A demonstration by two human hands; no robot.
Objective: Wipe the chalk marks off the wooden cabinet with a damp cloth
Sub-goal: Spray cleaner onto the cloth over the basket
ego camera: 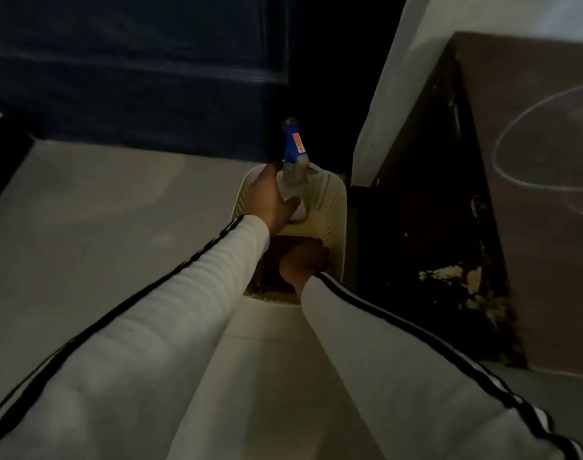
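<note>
A cream plastic basket point(330, 197) stands on the floor beside the dark wooden cabinet point(532, 234). White chalk loops point(502, 134) mark the cabinet's brown face. My left hand point(270, 197) grips a clear spray bottle point(291, 180) with a blue trigger head, held upright over the basket's far end. My right hand point(305, 260) reaches down into the basket onto a dark brown cloth point(273, 260); its fingers are curled, and I cannot tell whether they hold the cloth.
A pale tiled floor point(101, 227) spreads to the left. A dark blue door or panel point(134, 68) rises behind the basket. A white wall edge point(383, 111) runs between basket and cabinet. The cabinet's dark side point(443, 260) shows chipped pale patches.
</note>
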